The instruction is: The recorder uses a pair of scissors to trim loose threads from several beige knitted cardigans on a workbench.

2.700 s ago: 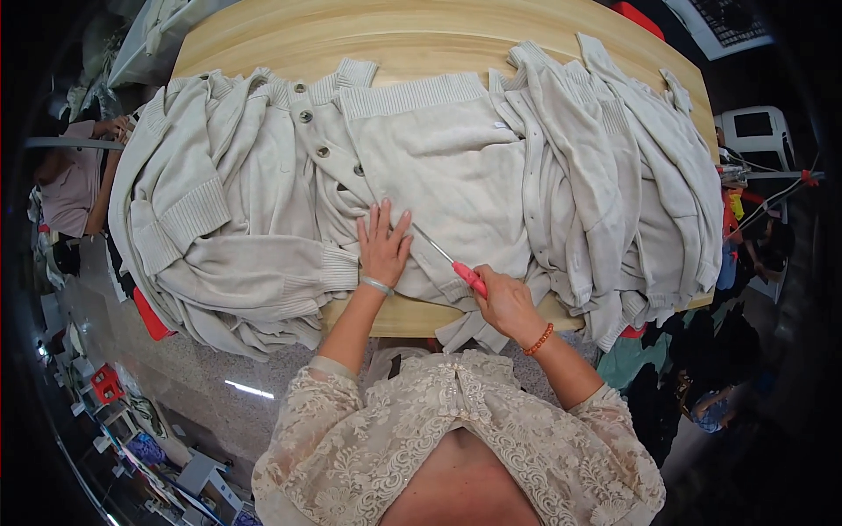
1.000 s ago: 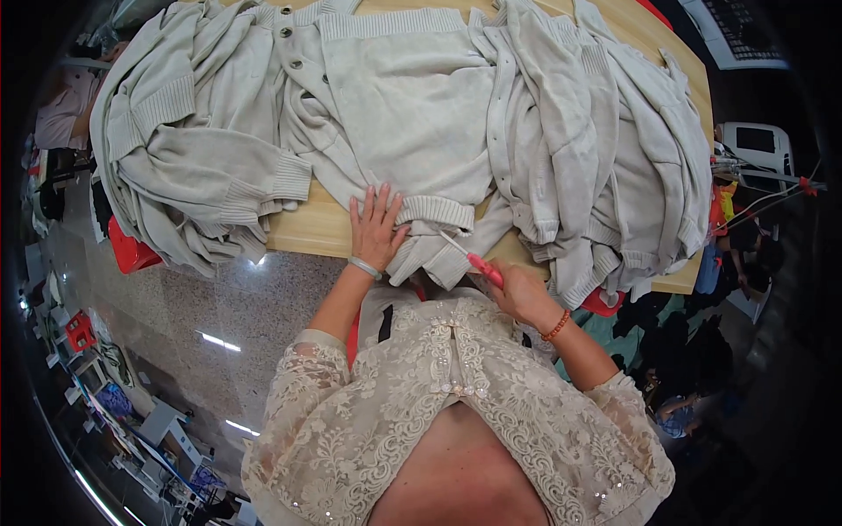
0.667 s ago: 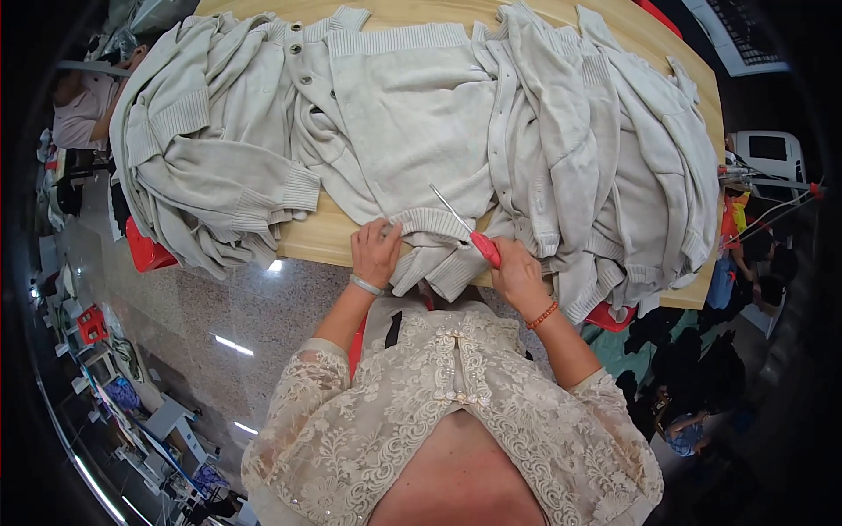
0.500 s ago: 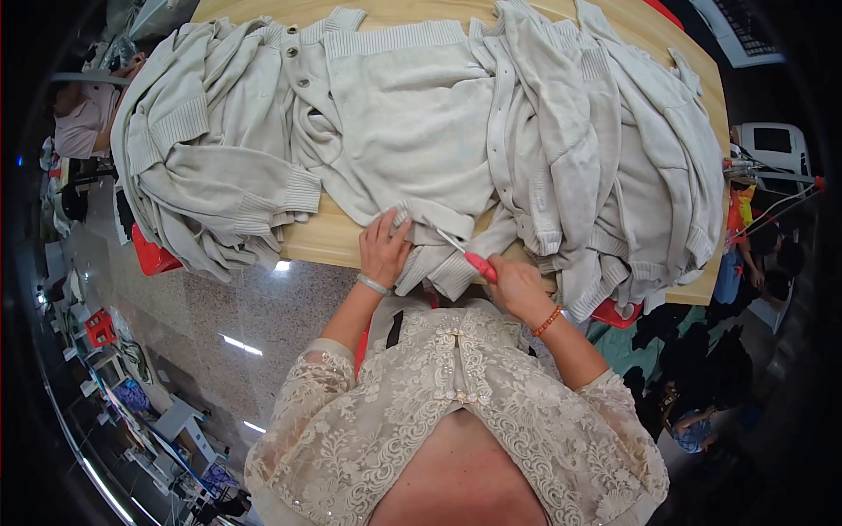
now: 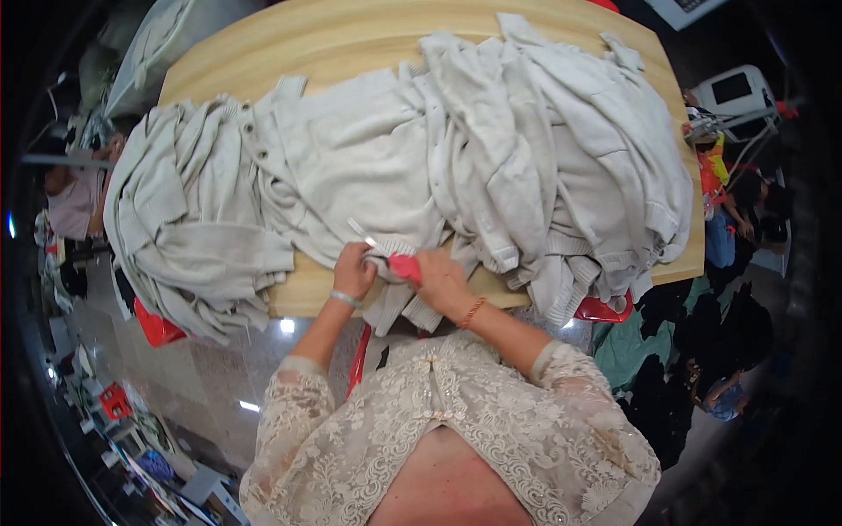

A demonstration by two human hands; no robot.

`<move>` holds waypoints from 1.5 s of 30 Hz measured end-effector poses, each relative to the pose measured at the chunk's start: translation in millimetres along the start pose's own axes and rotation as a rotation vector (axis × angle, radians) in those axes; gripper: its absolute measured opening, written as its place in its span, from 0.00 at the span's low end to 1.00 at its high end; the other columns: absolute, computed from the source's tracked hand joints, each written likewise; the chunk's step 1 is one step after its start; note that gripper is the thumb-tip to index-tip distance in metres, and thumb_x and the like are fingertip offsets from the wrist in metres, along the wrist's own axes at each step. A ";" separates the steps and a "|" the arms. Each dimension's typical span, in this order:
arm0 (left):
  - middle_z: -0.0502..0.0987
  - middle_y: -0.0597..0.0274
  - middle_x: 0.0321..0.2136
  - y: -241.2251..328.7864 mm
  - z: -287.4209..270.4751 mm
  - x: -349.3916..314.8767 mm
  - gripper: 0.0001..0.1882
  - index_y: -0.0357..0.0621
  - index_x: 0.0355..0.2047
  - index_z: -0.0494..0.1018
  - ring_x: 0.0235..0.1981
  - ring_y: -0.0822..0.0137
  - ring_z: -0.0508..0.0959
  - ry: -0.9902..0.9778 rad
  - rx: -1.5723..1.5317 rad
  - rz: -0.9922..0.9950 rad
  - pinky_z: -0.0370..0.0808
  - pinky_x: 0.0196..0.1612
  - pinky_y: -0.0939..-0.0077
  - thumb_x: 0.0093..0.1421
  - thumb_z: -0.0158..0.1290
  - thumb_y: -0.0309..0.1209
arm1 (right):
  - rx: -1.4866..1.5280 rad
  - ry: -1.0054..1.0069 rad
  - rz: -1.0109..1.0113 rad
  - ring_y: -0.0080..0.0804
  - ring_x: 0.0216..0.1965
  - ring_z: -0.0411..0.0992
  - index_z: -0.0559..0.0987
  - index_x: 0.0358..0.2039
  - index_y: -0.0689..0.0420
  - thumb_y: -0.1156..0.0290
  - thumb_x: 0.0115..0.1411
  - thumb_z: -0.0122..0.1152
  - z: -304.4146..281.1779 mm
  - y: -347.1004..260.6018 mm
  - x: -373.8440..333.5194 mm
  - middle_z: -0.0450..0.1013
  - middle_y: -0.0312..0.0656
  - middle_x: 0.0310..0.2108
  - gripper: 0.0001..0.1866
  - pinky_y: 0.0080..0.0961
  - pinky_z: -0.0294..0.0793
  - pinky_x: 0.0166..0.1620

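My right hand (image 5: 445, 282) is closed round the red handle of a slim metal-shafted tool (image 5: 405, 266); its exact kind is too blurred to tell. The tool's pale metal part points up and left, over the ribbed edge of a light grey knit garment (image 5: 351, 149). Close to that metal part, my left hand (image 5: 354, 273) pinches the garment's near edge between its bent fingers. The body of this garment lies spread on the wooden table (image 5: 351, 35), its lower part hanging over the front edge.
More light grey knitwear is heaped at the left (image 5: 184, 210), including a cardigan with dark buttons, and at the right (image 5: 596, 167). Red stools (image 5: 158, 324) stand under the table. Beyond the left edge a person in pink (image 5: 74, 206) is visible; black cloth (image 5: 675, 386) lies on the floor at right.
My view has shifted, so table and garments appear lower and further left. My left fingers, laid flatter on the garment before, are now bent in a pinch; the tool and right hand have come closer to them.
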State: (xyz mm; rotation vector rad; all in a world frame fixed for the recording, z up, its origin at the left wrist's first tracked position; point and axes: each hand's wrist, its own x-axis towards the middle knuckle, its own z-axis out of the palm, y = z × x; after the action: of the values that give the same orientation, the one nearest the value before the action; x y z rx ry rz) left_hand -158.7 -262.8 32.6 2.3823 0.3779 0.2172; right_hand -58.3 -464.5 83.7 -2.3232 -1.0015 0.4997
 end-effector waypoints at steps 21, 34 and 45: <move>0.75 0.61 0.40 113.1 -224.6 21.1 0.18 0.40 0.42 0.72 0.39 0.70 0.76 0.640 -0.608 0.025 0.73 0.44 0.75 0.48 0.58 0.20 | 0.832 0.129 -0.136 0.24 0.37 0.76 0.73 0.39 0.64 0.73 0.64 0.55 -157.8 -110.4 65.9 0.77 0.42 0.32 0.08 0.20 0.73 0.42; 0.71 0.50 0.52 115.7 -687.2 -63.2 0.19 0.39 0.55 0.65 0.50 0.63 0.75 1.269 0.251 -0.039 0.72 0.54 0.69 0.70 0.37 0.36 | 0.564 0.069 0.042 0.32 0.33 0.77 0.75 0.38 0.63 0.76 0.60 0.53 -102.6 -66.0 94.1 0.77 0.45 0.28 0.07 0.26 0.73 0.39; 0.72 0.59 0.45 -202.3 -664.3 203.2 0.47 0.58 0.64 0.49 0.35 0.64 0.74 0.870 -0.437 -0.353 0.76 0.35 0.62 0.49 0.66 0.33 | 0.116 0.357 0.066 0.55 0.38 0.67 0.75 0.34 0.60 0.69 0.57 0.58 -88.9 -62.6 104.4 0.71 0.53 0.32 0.08 0.44 0.67 0.41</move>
State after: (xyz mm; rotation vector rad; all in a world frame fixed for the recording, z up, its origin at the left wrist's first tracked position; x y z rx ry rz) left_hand -180.5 361.8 397.1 1.6474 1.0151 1.0544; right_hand 22.9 -381.2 179.6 -2.2419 -0.7084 0.1524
